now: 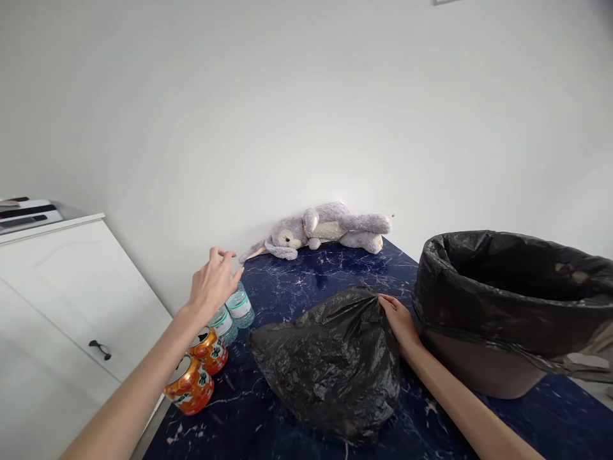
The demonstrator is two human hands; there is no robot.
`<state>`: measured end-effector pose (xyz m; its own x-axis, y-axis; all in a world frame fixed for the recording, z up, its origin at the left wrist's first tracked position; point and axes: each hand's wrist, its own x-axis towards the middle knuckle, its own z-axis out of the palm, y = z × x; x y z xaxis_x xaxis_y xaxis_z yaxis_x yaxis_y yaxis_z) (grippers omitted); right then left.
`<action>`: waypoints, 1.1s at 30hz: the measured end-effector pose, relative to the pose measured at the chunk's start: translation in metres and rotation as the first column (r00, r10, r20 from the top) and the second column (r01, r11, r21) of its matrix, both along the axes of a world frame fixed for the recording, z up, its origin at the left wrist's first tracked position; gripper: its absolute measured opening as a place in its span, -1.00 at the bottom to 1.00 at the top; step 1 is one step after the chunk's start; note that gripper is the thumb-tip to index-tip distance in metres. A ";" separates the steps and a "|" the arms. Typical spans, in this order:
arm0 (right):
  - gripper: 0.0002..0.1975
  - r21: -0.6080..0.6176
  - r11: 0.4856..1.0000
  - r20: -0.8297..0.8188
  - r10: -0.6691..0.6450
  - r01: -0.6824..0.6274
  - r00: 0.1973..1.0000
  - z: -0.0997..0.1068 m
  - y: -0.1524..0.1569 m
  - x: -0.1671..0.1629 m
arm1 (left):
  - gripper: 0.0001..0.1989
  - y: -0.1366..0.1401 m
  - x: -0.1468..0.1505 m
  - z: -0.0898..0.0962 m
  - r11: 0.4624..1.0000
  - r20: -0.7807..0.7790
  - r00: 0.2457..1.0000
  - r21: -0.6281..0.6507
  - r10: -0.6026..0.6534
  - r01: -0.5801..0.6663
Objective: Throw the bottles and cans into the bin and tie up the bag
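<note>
The black plastic bag lay crumpled on the blue marbled table toward its near edge, one gathered corner pinched in the fingers of the right hand. The left hand, fingers parted, was at two clear water bottles by the left edge, beyond two orange soda cans. A bag-lined bin stood along the right edge, a plush rabbit along the far edge.

Crumpled blk bag on blue tbl, 2 clear btls upright just L.
</note>
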<state>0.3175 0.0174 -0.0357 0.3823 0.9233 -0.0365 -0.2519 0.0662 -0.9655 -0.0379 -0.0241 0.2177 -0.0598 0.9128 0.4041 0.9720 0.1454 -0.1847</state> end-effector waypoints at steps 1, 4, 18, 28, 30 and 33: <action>-0.70 0.009 1.000 0.016 0.023 -0.023 1.000 0.001 -0.002 -0.001 | -0.49 -0.007 0.009 -0.003 0.999 0.017 0.999 -0.002 -0.034 0.034; -0.61 0.054 0.994 0.087 0.085 -0.090 0.993 0.007 -0.007 -0.004 | -0.53 -0.031 0.034 -0.027 0.971 0.099 0.975 -0.115 -0.200 0.211; -0.84 0.515 0.805 0.646 -0.138 -0.295 0.751 0.121 -0.089 -0.017 | -0.27 -0.090 0.035 -0.204 0.748 0.566 0.780 -0.389 -0.266 0.538; -0.76 0.416 0.839 0.736 -0.084 -0.350 0.671 0.154 -0.133 -0.001 | -0.48 -0.085 0.050 -0.178 0.833 0.640 0.633 0.020 -0.435 0.553; -0.75 0.412 0.819 0.755 -0.063 -0.398 0.652 0.154 -0.137 -0.002 | -0.43 -0.081 0.066 -0.159 0.813 0.670 0.566 0.099 -0.480 0.573; -0.76 0.399 0.801 0.794 -0.058 -0.446 0.605 0.157 -0.145 -0.004 | -0.41 -0.073 0.092 -0.128 0.722 0.688 0.443 0.172 -0.575 0.670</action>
<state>0.3137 -0.1272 0.1215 -0.1560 0.7394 0.6549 0.4548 0.6424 -0.6169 0.0539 -0.0975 0.0895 0.3443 0.8490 0.4008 0.6379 -0.5248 0.5636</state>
